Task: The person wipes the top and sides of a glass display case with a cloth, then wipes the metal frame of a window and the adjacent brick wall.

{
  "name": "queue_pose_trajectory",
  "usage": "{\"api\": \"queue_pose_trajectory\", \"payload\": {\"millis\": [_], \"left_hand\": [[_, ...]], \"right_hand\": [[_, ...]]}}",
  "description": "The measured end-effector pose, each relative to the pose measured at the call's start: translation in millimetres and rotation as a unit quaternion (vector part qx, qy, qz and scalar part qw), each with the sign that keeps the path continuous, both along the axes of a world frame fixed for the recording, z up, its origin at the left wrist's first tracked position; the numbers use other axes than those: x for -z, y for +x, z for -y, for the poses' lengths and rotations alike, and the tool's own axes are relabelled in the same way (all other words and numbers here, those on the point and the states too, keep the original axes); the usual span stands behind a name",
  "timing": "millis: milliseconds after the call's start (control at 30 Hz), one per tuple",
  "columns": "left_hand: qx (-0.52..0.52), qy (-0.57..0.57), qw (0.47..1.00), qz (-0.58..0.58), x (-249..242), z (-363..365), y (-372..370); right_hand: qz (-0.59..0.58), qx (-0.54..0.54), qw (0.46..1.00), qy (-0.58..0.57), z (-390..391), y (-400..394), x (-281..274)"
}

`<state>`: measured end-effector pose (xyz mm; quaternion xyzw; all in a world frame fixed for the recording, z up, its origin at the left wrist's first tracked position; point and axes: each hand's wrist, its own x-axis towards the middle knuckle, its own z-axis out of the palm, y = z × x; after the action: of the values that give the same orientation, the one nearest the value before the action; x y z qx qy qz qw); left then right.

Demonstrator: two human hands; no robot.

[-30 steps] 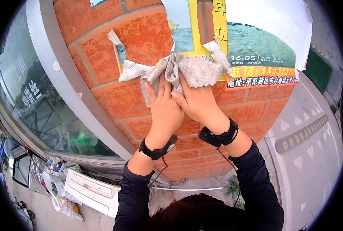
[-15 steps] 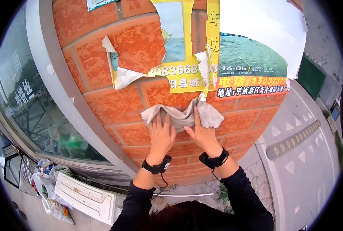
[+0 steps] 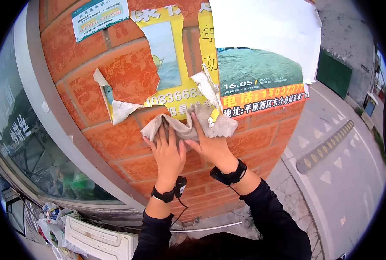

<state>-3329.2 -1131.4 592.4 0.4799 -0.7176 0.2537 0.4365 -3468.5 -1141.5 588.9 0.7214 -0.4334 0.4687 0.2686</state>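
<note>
A grey-beige rag [image 3: 182,131] lies bunched across the orange brick-patterned wall [image 3: 130,132], just under a torn yellow poster [image 3: 172,96]. My left hand [image 3: 167,151] grips its left part with fingers pointing up, the fingertips partly covered by a fold. My right hand [image 3: 212,149] presses the right part to the wall, index finger stretched up over the cloth. Both thumbs almost meet below the rag. A curled paper strip [image 3: 208,89] hangs from the poster and reaches the rag's upper right edge.
A poster with orange and black lettering [image 3: 266,97] is stuck on the right. A small green-and-white notice [image 3: 100,17] is at upper left. Beside the wall stand a glass window [image 3: 37,143] and its grey frame [image 3: 67,95]. A white plastic piece [image 3: 100,238] and bags lie below left.
My hands and the rag have moved up relative to the wall, now touching the poster's lower edge and the hanging strip. The view has shifted, showing more of the upper-left notice.
</note>
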Motion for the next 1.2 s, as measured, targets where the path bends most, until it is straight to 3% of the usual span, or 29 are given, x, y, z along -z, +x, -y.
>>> {"api": "queue_pose_trajectory", "payload": {"millis": [100, 167, 200, 233, 300, 367, 500, 600, 667, 733, 833, 867, 967, 1067, 1133, 1200], "left_hand": [[0.019, -0.035, 0.999, -0.023, -6, 9, -3], [-0.007, -0.034, 0.999, -0.033, 23, 7, -13], [0.017, 0.001, 0.999, -0.039, 39, 3, -18], [0.020, 0.027, 0.998, -0.049, 49, -1, -24], [0.028, 0.051, 0.997, -0.053, 54, 4, -26], [0.054, 0.031, 0.998, -0.011, 23, 5, -21], [0.081, -0.011, 0.996, 0.021, -27, 10, -27], [0.069, 0.005, 0.997, 0.023, 2, 12, -40], [0.098, 0.019, 0.995, 0.011, 41, 16, -50], [0.038, -0.007, 0.998, 0.040, 50, 11, -62], [0.057, -0.045, 0.994, 0.080, 17, 20, -59], [0.053, -0.044, 0.996, 0.061, 2, 18, -61], [0.069, -0.042, 0.996, 0.032, -13, 15, -64], [0.057, -0.044, 0.997, 0.021, 18, 13, -72], [0.034, 0.019, 0.998, 0.047, 54, 7, -75], [0.049, 0.040, 0.997, 0.045, 79, 3, -76]], "right_hand": [[0.000, 0.028, 0.997, 0.079, -2, 5, -6], [0.011, 0.007, 0.999, 0.050, 2, 3, 19], [0.018, -0.013, 0.999, 0.023, 3, 0, 33], [0.034, -0.046, 0.996, 0.070, -1, -5, 41], [0.030, -0.029, 0.998, 0.055, 5, -19, 45], [0.043, 0.004, 0.999, 0.002, 6, -32, 28], [0.080, 0.070, 0.990, 0.091, 2, -60, -25], [0.056, 0.097, 0.990, 0.084, 5, -67, -13], [0.092, 0.038, 0.995, 0.023, 5, -69, 25], [0.105, 0.016, 0.994, 0.033, 8, -73, 41], [0.081, 0.059, 0.994, -0.030, 5, -77, 13], [0.096, 0.061, 0.993, 0.021, 5, -80, 3], [0.123, 0.017, 0.992, 0.036, 9, -84, -15], [0.100, 0.055, 0.993, 0.031, 3, -80, 8], [0.071, 0.066, 0.995, 0.004, 3, -78, 52], [0.076, 0.051, 0.991, 0.100, -2, -77, 94]]}}
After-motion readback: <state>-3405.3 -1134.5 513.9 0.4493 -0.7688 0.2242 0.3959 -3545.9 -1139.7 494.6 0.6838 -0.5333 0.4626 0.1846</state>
